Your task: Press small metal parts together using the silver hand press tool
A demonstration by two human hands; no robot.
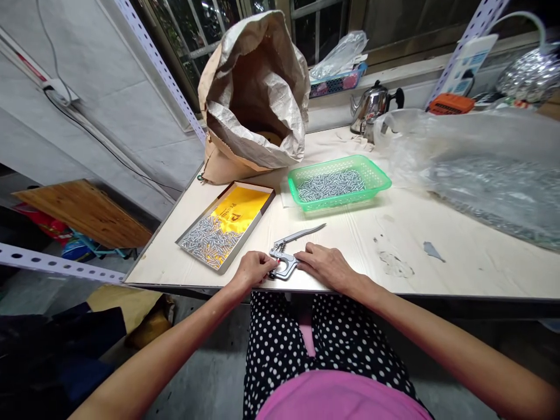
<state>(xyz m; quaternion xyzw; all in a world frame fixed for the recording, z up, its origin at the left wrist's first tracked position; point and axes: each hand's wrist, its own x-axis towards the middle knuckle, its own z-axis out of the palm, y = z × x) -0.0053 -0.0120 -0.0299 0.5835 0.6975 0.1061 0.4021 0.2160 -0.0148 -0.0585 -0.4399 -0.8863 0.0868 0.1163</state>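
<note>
On the table edge in front of me lies a silver hand tool like snap-fastener pliers point(286, 267), with a C-shaped jaw, a small spring and one long handle raised away to the right. My left hand point(256, 268) is closed in a pinch at the left side of the jaw; what sits between its fingertips is too small to make out. My right hand point(326, 265) rests on the table, its fingers closed on the tool's right end, hiding that part. Beyond my left hand, a shallow box point(245, 204) holds many small silver metal pieces point(210, 240) over yellow lining.
A green plastic basket point(339, 204) with similar metal pieces stands behind the tool. Further back are a large open paper sack point(236, 163) and a steel kettle point(370, 108). A big clear plastic bag point(494, 175) of metal pieces covers the right side of the table point(472, 268).
</note>
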